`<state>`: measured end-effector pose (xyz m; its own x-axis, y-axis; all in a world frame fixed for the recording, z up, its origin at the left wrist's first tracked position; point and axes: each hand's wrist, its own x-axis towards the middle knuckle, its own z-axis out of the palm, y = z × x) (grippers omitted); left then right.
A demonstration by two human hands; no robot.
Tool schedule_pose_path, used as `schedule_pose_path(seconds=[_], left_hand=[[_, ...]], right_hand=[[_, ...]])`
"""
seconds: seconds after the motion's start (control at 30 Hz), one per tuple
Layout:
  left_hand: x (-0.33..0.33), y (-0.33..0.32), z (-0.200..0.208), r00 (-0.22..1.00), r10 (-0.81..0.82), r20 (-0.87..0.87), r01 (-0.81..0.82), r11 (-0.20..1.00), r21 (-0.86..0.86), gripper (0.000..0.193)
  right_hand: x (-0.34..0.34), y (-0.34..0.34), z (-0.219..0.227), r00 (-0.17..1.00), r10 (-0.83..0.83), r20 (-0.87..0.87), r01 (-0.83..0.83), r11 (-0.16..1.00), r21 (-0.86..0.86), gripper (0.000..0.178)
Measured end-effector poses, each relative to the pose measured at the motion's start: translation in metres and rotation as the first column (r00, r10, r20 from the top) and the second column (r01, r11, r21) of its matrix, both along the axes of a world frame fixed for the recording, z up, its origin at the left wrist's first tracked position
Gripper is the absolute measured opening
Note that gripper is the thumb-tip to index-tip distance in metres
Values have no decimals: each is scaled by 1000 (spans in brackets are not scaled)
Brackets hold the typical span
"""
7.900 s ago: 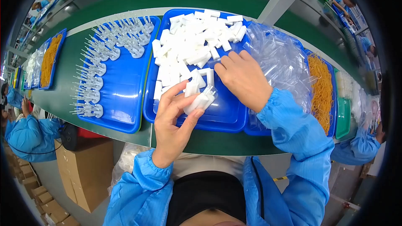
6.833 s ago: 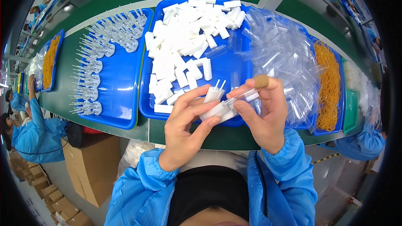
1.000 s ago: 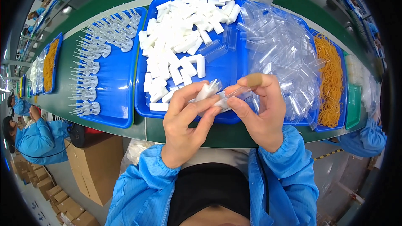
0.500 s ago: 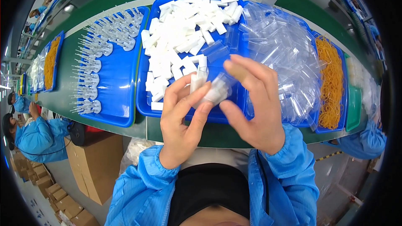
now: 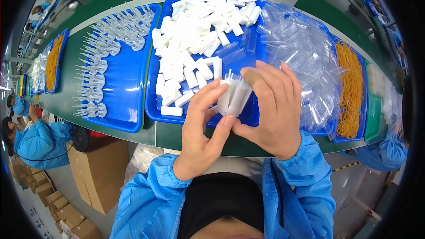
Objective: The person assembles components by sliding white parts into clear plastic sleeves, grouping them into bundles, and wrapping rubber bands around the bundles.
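Note:
Both hands meet over the front of the middle tray, around a small bundle [image 5: 237,99] of white and clear plastic pieces with thin prongs sticking up. My left hand [image 5: 201,130] grips its left side between thumb and fingers. My right hand [image 5: 274,110] has its thumb and bent fingers closed round the right side; what looks like a clear sleeve sits there. The fingers hide part of the bundle. Many white foam blocks [image 5: 190,51] fill the blue tray [image 5: 152,102] beneath, with a few clear plastic sleeves [image 5: 232,55] beside them.
Left stands a blue tray [image 5: 126,84] with rows of white pronged pieces [image 5: 93,82]. Right are a heap of clear sleeves [image 5: 301,57] and a tray of orange rubber bands [image 5: 349,88]. A cardboard box [image 5: 99,172] stands below the bench; a co-worker [image 5: 40,139] sits far left.
My right hand has moved in from apart and now closes on the bundle's right side. My left hand has shifted slightly right. The bundle now stands more upright, prongs showing.

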<state>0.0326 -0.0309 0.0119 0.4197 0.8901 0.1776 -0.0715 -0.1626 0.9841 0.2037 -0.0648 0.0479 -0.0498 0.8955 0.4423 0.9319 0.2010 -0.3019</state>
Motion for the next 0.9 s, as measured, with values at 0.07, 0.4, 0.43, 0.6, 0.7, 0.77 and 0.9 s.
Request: schedule_pose_path(seconds=[0.07, 0.4, 0.43, 0.6, 0.7, 0.77, 0.9], left_hand=[[-1, 1, -1, 994, 8, 110, 1, 997, -81, 48], [-7, 18, 5, 913, -235, 334, 337, 895, -291, 31], [-9, 20, 4, 913, -195, 357, 311, 901, -303, 32], [-24, 33, -3, 996, 64, 65, -65, 998, 11, 29], [-26, 36, -5, 997, 71, 1, -71, 997, 18, 30], [-23, 37, -8, 999, 50, 8, -50, 998, 48, 30], [-29, 35, -6, 996, 81, 26, -82, 996, 41, 28]], right_hand=[[2, 1, 1, 999, 40, -20, -39, 999, 29, 75], [1, -13, -3, 997, 75, -24, -70, 982, 177, 66], [0, -9, 3, 987, 115, -116, -101, 988, 118, 69], [19, 30, 25, 989, 136, 49, -130, 985, -111, 55], [25, 61, 7, 903, 208, 376, -156, 974, -164, 35], [24, 72, -6, 876, 192, 443, -114, 974, -196, 30], [15, 76, -11, 821, 256, 511, -123, 952, -279, 23]])
